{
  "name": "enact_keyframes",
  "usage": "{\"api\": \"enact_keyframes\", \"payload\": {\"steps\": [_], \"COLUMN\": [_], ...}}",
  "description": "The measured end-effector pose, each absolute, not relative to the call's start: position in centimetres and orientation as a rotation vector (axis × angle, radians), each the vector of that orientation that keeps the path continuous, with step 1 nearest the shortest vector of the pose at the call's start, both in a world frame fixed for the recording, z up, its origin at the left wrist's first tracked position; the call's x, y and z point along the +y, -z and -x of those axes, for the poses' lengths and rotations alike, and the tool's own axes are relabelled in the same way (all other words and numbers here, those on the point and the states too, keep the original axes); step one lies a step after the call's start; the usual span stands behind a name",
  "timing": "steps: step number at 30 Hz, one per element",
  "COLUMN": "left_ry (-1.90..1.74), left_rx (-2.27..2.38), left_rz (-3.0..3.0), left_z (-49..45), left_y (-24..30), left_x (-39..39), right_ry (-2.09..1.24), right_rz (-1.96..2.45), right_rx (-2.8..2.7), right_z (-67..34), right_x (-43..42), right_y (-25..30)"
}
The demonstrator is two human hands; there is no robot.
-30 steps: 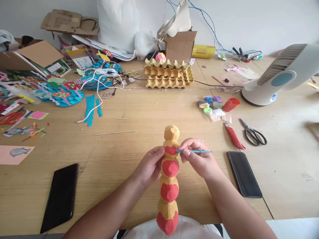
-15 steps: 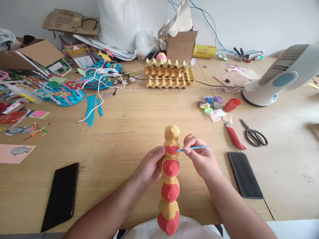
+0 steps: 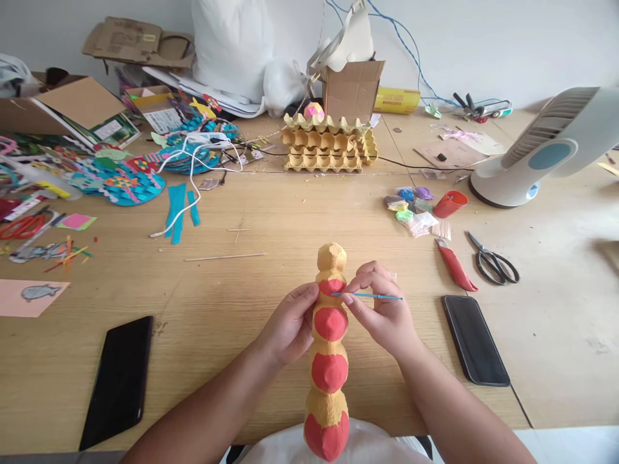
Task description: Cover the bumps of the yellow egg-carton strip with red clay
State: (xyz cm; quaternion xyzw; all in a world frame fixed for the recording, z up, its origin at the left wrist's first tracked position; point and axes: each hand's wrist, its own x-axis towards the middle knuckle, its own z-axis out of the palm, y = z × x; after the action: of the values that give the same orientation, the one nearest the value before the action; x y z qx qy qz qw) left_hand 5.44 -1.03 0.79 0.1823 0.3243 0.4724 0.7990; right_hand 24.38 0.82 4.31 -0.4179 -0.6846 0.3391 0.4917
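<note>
A strip of egg carton (image 3: 330, 348), yellow-brown with red clay on several of its bumps, stands lengthwise in front of me. My left hand (image 3: 293, 322) grips its left edge near the upper end, thumb on top and the other fingers hidden beneath. In my right hand (image 3: 382, 309) a thin blue modelling tool (image 3: 370, 296) is pinched between thumb and fingers. Its tip lies on the lower edge of the uppermost red patch (image 3: 331, 285). The end bump (image 3: 331, 257) above that patch is bare carton.
Phones lie left (image 3: 118, 380) and right (image 3: 474, 338). Scissors (image 3: 493, 259), a red-handled cutter (image 3: 454, 263), clay packets (image 3: 409, 203) and a red cup (image 3: 451, 203) are at right, before a white fan (image 3: 536, 154). Egg cartons (image 3: 329, 145) stand behind; paper crafts (image 3: 120, 177) crowd the left.
The blue tool has shifted left and slightly down, its tip moving from the red patch's right edge to its lower edge. The strip has tipped slightly left at its upper end.
</note>
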Motion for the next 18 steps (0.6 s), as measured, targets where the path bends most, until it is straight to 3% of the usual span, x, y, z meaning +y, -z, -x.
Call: {"api": "enact_keyframes", "payload": {"steps": [18], "left_ry": [-1.015], "left_rx": [0.714], "left_rz": [-0.399], "left_z": [-5.42], "left_y": [-1.02], "left_x": [-1.14], "right_ry": [-0.732], "right_rz": [1.021], "right_rx": [-1.694], "right_z": [-24.21], "right_x": [0.48], "right_y": [-4.46]}}
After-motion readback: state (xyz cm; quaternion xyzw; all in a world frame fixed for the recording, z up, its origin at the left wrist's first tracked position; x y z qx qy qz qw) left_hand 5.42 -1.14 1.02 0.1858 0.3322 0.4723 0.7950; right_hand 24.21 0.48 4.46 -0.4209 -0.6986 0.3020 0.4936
